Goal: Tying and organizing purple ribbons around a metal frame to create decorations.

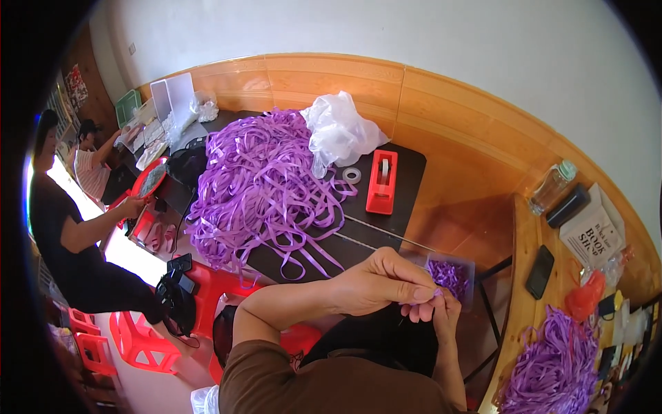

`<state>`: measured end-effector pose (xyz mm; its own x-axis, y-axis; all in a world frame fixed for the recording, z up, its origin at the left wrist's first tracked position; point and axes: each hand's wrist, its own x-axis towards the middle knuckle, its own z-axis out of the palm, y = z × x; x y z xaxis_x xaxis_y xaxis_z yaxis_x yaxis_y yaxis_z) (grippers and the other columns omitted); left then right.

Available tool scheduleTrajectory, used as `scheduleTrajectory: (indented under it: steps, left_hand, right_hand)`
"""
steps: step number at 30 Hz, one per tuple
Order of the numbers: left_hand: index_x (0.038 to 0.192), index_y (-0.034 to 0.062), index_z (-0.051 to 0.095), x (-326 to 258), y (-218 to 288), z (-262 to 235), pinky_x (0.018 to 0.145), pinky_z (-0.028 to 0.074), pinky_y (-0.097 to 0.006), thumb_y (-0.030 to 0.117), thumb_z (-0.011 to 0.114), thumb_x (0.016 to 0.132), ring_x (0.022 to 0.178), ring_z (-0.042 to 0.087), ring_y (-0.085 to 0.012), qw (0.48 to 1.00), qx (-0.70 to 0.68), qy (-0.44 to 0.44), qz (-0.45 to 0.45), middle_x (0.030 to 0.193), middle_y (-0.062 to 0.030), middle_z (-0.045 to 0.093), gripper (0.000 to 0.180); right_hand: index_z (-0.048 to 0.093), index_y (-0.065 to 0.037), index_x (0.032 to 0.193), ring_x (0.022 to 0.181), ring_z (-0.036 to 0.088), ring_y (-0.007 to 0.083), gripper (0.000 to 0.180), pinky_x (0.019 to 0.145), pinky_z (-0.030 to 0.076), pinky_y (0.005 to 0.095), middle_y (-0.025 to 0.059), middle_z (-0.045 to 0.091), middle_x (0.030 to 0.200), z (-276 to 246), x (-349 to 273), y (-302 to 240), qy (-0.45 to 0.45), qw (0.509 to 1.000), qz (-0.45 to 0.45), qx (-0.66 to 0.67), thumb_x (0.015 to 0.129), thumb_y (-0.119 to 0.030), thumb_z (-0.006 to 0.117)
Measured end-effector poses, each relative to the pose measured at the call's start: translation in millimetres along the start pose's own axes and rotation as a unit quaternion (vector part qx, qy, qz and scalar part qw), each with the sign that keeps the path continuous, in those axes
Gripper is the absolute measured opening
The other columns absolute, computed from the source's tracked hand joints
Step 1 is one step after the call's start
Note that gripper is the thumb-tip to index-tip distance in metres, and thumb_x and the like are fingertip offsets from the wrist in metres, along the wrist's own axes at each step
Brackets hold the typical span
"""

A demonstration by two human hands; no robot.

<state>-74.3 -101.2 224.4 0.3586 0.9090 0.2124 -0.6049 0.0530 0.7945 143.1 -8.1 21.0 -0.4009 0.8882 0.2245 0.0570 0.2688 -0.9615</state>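
Note:
My left hand [389, 283] and my right hand [446, 314] meet in front of my lap. Their fingertips pinch a small bit of purple ribbon [438, 293], mostly hidden by the fingers. Just beyond them, a clear plastic box [471, 293] holds many short, shiny purple ribbon pieces [448, 276]. A large tangled heap of purple ribbon [265, 179] covers much of the dark table [407, 165] ahead and to the left. Some loose loops hang over its near edge.
A red tape dispenser [381, 183], a tape roll [352, 175] and a white plastic bag [341, 131] sit on the dark table. The wooden counter at right holds a phone [540, 272], a jar [552, 188] and more ribbon [555, 366]. Two people are at left, one holding a red tray [152, 179].

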Motion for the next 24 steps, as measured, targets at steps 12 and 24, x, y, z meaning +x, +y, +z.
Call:
scheduleTrajectory:
  steps: [12,24]
  left_hand:
    - [0.104,-0.0046,0.064,40,38,-35,0.081,0.049,-0.036,0.013,0.056,0.090,0.084,0.063,-0.0228,0.982,0.031,0.135,0.130,0.090,-0.0141,0.066,0.024]
    - [0.130,0.0064,0.050,66,23,-107,0.063,0.050,-0.020,-0.005,0.064,0.080,0.075,0.064,-0.0117,0.961,0.165,0.213,0.054,0.086,-0.0080,0.067,0.053]
  right_hand:
    - [0.065,0.003,0.094,0.071,0.060,0.0097,0.013,0.066,0.049,0.0222,0.0051,0.065,0.082,19,1,-5,0.014,0.988,0.100,0.120,0.081,0.001,0.064]
    - [0.066,0.002,0.086,0.067,0.057,0.0070,0.008,0.062,0.046,0.0198,0.0018,0.064,0.075,23,-20,-9,-0.043,0.976,0.162,0.138,0.079,0.000,0.066]
